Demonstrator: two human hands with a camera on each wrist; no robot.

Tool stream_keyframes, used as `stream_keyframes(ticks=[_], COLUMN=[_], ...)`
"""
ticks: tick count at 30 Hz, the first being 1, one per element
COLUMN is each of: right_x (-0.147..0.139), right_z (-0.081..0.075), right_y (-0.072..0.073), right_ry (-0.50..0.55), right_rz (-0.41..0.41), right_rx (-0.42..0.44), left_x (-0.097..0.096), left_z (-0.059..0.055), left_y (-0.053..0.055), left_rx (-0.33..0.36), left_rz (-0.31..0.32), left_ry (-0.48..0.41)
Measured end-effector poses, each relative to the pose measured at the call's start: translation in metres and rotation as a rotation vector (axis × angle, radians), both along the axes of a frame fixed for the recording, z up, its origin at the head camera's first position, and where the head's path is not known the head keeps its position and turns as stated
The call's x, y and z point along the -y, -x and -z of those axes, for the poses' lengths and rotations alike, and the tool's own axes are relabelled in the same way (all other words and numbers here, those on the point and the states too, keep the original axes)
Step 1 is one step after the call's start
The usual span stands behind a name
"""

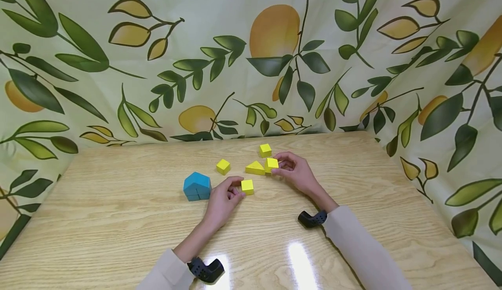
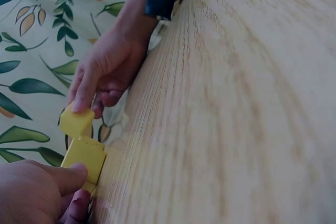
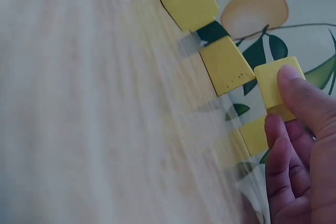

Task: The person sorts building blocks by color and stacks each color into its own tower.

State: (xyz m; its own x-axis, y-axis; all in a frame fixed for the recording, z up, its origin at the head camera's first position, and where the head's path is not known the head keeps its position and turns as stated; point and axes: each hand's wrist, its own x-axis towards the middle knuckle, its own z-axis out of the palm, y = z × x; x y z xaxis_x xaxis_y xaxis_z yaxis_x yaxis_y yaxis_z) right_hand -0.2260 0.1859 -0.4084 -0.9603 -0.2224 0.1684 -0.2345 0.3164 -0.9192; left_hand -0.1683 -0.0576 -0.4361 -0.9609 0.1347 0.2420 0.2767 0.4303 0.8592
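My left hand pinches a yellow cube low at the table, thumb on its near side. Farther right, my right hand holds another yellow cube between thumb and fingers; in the right wrist view this held cube is slightly raised and tilted. Just left of it lies a yellow triangular block, its tip close to the cube. Behind stands a third yellow cube, with one more yellow cube to the left. A house-shaped stack of blue blocks stands beside my left hand.
The blocks are on a light wooden table. A patterned cloth with leaves and fruit hangs along its back and sides. Each wrist wears a black camera mount, and light glares off the near tabletop.
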Motion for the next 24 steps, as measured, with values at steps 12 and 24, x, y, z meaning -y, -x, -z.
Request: stream_keyframes(ticks=[12,24], right_x=[0.001,0.007], right_z=[0.021,0.028], right_y=[-0.003,-0.013], right_ry=[0.012,-0.059], right_rz=[-0.034,-0.088], right_rx=[-0.001,-0.046], left_x=[0.000,0.000], left_z=[0.000,0.000], left_y=[0.000,0.000], left_rx=[0.008,-0.001], left_rz=[-0.003,-0.004], left_ry=[0.004,0.004])
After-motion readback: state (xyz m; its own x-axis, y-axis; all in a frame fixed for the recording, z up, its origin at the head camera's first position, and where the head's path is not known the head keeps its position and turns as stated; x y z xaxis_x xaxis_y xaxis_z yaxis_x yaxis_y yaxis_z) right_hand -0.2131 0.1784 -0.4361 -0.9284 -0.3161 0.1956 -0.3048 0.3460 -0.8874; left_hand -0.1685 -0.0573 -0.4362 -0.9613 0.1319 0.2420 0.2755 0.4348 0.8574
